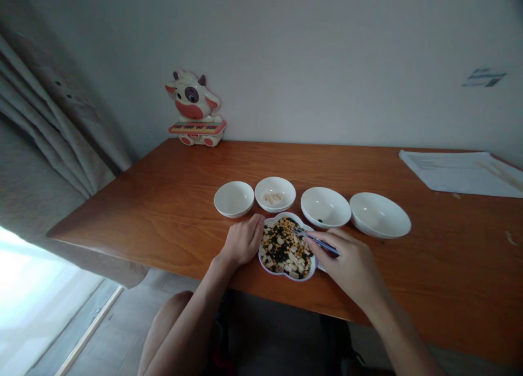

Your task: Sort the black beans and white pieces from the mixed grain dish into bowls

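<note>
A left hand (242, 241) rests against the rim of a lobed dish (287, 215), its fingers loosely curled and holding nothing. A right hand (347, 264) pinches blue chopsticks (321, 242) above the dish's mixed beans (285, 249) (whether the tips grip a bean is too small to tell). The dish sits near the front edge of a wooden table (163, 201), just below a row of four white bowls (233, 199), the second holding pale beans (273, 198), the third a dark bean (320, 220). A toy cow (194, 109) stands against the wall.
</note>
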{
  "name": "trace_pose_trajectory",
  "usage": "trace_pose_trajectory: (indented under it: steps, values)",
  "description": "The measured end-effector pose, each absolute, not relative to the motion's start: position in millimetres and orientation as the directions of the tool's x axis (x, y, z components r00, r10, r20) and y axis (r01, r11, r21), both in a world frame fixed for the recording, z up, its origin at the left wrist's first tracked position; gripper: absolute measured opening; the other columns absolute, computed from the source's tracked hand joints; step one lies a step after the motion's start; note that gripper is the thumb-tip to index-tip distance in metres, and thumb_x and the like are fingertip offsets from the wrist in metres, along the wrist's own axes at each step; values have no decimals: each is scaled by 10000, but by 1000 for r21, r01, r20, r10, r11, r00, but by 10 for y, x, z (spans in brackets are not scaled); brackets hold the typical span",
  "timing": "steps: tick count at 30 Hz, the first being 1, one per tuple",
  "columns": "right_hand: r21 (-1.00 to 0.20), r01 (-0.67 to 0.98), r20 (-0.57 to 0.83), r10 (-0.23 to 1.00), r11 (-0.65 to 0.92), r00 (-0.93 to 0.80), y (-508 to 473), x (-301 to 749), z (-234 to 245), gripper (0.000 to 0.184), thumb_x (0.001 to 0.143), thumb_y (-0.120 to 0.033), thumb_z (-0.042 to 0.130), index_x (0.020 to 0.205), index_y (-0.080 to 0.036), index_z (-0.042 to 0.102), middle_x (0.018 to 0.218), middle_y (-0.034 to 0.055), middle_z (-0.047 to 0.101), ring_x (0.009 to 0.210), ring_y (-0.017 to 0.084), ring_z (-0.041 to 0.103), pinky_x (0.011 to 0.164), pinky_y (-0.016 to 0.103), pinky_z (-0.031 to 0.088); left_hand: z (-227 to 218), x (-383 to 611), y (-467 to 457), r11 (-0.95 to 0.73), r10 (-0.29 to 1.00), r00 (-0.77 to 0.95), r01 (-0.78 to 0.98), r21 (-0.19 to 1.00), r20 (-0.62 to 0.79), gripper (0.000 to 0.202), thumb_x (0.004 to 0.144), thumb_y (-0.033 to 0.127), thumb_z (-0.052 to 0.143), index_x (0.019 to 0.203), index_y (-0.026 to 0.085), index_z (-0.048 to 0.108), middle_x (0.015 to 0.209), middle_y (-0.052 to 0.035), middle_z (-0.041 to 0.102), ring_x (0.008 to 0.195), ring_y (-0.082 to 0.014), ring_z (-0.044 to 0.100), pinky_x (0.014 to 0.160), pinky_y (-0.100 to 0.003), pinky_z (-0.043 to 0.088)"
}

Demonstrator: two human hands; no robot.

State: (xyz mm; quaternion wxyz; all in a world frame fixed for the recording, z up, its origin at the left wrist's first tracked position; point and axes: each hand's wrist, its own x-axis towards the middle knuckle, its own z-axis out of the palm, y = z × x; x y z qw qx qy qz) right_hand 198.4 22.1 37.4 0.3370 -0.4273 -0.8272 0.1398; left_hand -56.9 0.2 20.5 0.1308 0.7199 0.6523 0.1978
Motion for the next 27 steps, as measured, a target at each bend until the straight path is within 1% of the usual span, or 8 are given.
trace_pose_trajectory:
  steps: [4, 8, 11, 14, 18, 22, 24, 27]
  values:
    - [-510, 612, 459, 793, 604, -401, 293, 1952, 436, 196, 954, -312, 625, 1021, -195, 767, 921, 50, 756, 810, 190, 720, 741, 307, 544, 198, -571, 0, -129, 990, 84, 871, 475, 115, 317, 1081, 356, 261, 957, 230, 525, 833, -31, 695, 723, -203, 669, 619, -303, 350]
    - [-451, 647, 528, 768, 616, -363, 402, 2054, 549, 188, 947, -320, 633, 1003, -207, 772, 922, 52, 769, 821, 203, 726, 738, 318, 545, 178, -580, 1, -132, 990, 88, 853, 504, 110, 317, 1080, 359, 260, 1001, 229, 538, 865, -39, 706, 756, -207, 675, 652, -300, 385]
    - [-399, 720, 582, 764, 568, -280, 513, 2264, 609, 213, 941, -345, 631, 1005, -200, 774, 929, 64, 771, 809, 220, 731, 722, 337, 547, 169, -585, 4, -130, 990, 87, 849, 513, 107, 335, 1084, 373, 246, 1011, 233, 541, 855, -35, 705, 766, -208, 679, 671, -299, 402]
    - [-371, 771, 559, 788, 517, -259, 611, 2477, 620, 234, 933, -376, 625, 996, -213, 780, 982, 69, 773, 832, 240, 737, 699, 347, 551, 177, -584, 9, -125, 991, 87, 846, 518, 97, 340, 1084, 376, 243, 1019, 234, 544, 852, -34, 706, 777, -209, 686, 681, -297, 413]
    - [-382, 769, 526, 805, 512, -274, 644, 2570, 629, 252, 930, -400, 614, 957, -219, 786, 986, 74, 772, 835, 237, 739, 679, 334, 558, 204, -577, 10, -115, 993, 84, 847, 519, 84, 342, 1082, 371, 244, 1020, 229, 549, 848, -36, 706, 777, -208, 689, 688, -297, 421]
    - [-449, 719, 519, 810, 531, -274, 555, 2424, 693, 245, 925, -405, 628, 991, -224, 779, 967, 68, 770, 823, 227, 732, 689, 336, 557, 216, -573, -1, -114, 993, 79, 857, 502, 90, 333, 1082, 373, 254, 1030, 231, 550, 874, -41, 716, 798, -211, 694, 685, -295, 417]
    - [-466, 678, 513, 798, 568, -317, 488, 2302, 718, 238, 936, -396, 622, 994, -225, 778, 922, 58, 763, 806, 216, 725, 696, 337, 556, 217, -571, -6, -112, 993, 78, 862, 495, 89, 331, 1082, 373, 256, 1020, 231, 549, 874, -41, 717, 792, -212, 694, 676, -295, 413]
    - [-483, 631, 479, 787, 607, -390, 399, 2111, 699, 222, 948, -371, 614, 986, -227, 779, 914, 56, 761, 805, 205, 721, 720, 331, 563, 221, -569, -8, -105, 994, 71, 866, 488, 86, 329, 1080, 370, 261, 1011, 229, 550, 865, -42, 717, 775, -209, 692, 665, -294, 411]
